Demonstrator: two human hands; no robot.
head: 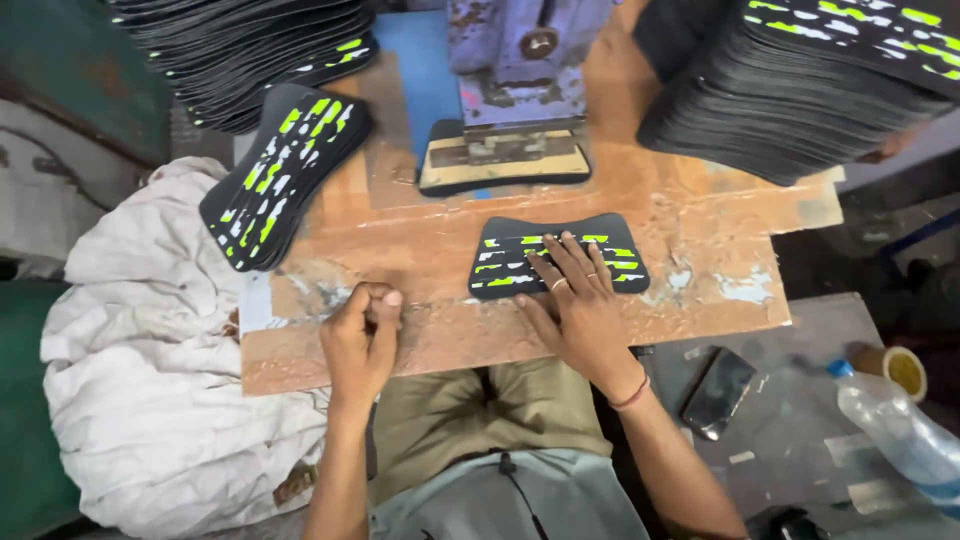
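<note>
head view, looking straight down: the right hand (pixel 575 300) lies flat with fingers spread wide, palm down, pressing on a black curved panel (pixel 558 257) printed with green and white dashes. that panel sits on the worn wooden board (pixel 700 250), just in front of the person's lap and near the board's front edge. the left hand (pixel 362 335) is curled into a loose fist, fingertips tucked in, resting on the board's front edge well left of the panel; whether anything is pinched inside it, cannot tell. directly behind the panel stands a black and tan press plate (pixel 503 155) under a blue and purple machine body (pixel 525 50). to the left, a short pile of the same printed panels (pixel 285 175) lies tilted over the board's corner, and behind it a taller stack (pixel 250 50). at the upper right a thick stack of panels (pixel 800 90) rises high. a crumpled white cloth (pixel 140 330) fills the left side. on the grey surface to the right lie a dark phone (pixel 718 392), a plastic bottle (pixel 900 430) and a small roll of tape (pixel 900 368).
</note>
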